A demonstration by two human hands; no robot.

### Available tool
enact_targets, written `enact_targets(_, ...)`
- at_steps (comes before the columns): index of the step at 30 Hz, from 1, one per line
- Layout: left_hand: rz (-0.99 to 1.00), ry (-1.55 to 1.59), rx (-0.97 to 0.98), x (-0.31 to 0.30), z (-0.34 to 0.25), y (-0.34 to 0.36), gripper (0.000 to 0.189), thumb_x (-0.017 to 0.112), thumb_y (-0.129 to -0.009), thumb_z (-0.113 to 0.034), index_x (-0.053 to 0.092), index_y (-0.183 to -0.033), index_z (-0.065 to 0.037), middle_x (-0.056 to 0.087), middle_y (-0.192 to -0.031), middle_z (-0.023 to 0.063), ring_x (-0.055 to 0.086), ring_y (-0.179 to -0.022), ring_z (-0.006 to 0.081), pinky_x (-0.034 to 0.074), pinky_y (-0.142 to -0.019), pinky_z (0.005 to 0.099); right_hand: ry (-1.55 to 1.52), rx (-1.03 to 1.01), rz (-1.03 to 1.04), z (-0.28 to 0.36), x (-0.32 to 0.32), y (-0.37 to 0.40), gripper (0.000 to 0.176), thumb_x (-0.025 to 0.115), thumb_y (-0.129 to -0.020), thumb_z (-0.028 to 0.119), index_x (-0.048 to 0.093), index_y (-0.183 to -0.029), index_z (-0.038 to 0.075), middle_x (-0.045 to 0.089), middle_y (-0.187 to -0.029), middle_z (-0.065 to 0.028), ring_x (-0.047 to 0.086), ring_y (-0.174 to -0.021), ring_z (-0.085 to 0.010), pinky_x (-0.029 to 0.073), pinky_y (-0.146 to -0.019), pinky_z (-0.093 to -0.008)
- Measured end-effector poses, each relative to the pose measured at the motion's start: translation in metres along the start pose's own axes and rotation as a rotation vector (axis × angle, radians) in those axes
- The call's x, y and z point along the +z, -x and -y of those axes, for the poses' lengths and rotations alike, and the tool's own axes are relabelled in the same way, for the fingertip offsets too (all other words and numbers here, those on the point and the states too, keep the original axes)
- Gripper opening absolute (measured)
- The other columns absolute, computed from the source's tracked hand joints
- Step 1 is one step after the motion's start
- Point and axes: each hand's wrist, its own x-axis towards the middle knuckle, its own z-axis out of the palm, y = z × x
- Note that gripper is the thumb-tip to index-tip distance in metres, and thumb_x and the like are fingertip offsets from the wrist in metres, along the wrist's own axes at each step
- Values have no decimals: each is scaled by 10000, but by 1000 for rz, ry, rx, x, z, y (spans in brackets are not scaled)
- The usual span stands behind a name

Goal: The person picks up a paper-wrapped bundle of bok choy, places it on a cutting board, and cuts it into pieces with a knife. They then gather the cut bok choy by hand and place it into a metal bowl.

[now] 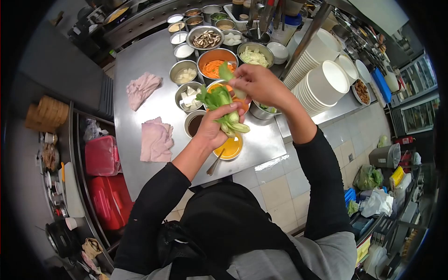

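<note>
A small bunch of bok choy (218, 99), green leaves and pale stems, is gripped in my left hand (213, 127) above the bowls. My right hand (261, 85), just up and to the right, pinches a single bok choy leaf (227, 72). Below my hands are a bowl of yellow liquid (229, 148) with a spoon (215, 163) in it and a bowl of dark sauce (194, 125). White tofu pieces (190, 99) fill a metal bowl to the left. Behind sits shredded carrot (215, 69). Partly hidden under my right wrist is a metal pot (261, 112) with greens.
Two pink cloths (157, 142) lie on the left of the steel table (128, 172). Sliced mushrooms (206, 39), chopped cabbage (254, 57) and several small tins stand at the back. Stacked white tubs (322, 88) and a metal post (305, 39) are at right.
</note>
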Motion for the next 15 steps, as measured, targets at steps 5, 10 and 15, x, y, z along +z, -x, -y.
enact_targets(5, -195, 301, 94, 16, -13, 11, 428, 720, -957, -171, 539, -1329, -64, 653, -1186, 114, 680, -1034, 228, 579, -933, 418, 443, -358, -37, -6, 19, 16, 263, 689, -983, 198, 693, -1161, 4, 728, -1000, -75, 711, -908, -134, 611, -726, -286)
enact_targets(10, -295, 177, 155, 3, -14, 15, 360, 713, -920, -152, 551, -1236, -93, 646, -1126, 119, 666, -1047, 279, 579, -908, 480, -60, 52, -91, -58, -32, -16, 412, 737, -875, 314, 711, -1095, -34, 746, -1033, -213, 746, -790, -339, 607, -679, -377)
enact_targets(15, -263, 159, 142, -11, -20, 33, 294, 705, -893, -144, 573, -1155, -158, 665, -1059, 75, 667, -1001, 244, 586, -864, 453, 602, 565, -107, -159, -8, -45, 427, 720, -845, 231, 697, -1171, -44, 661, -1255, -307, 694, -1129, -375, 576, -932, -431)
